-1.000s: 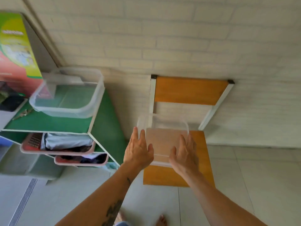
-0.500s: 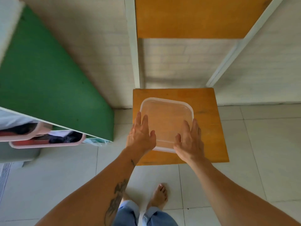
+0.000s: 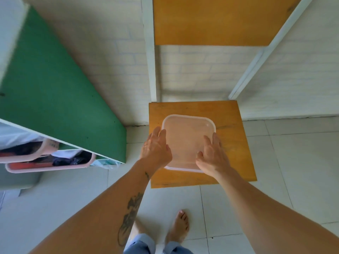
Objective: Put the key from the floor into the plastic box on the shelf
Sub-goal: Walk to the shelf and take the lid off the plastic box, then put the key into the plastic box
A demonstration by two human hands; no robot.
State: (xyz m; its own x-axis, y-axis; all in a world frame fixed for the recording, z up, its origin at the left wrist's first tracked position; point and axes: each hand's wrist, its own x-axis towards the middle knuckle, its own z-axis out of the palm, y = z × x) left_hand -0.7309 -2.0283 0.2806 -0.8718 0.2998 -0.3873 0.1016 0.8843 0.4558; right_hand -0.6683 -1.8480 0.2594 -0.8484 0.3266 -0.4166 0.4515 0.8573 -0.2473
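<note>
A clear, square plastic lid (image 3: 185,140) lies flat on the orange seat of a chair (image 3: 233,153). My left hand (image 3: 156,149) grips its near left edge, thumb on top. My right hand (image 3: 211,156) grips its near right corner. The key and the plastic box are out of view.
The chair's orange backrest (image 3: 211,21) stands against a white brick wall. On the left is the green shelf unit (image 3: 55,107) with pink baskets (image 3: 47,166) of clothes sticking out. Below are white floor tiles and my bare foot (image 3: 178,228).
One second ago both hands held the lid in the air, with the box on the shelf in view. The lid has come down flat onto the seat, and the view has tilted down.
</note>
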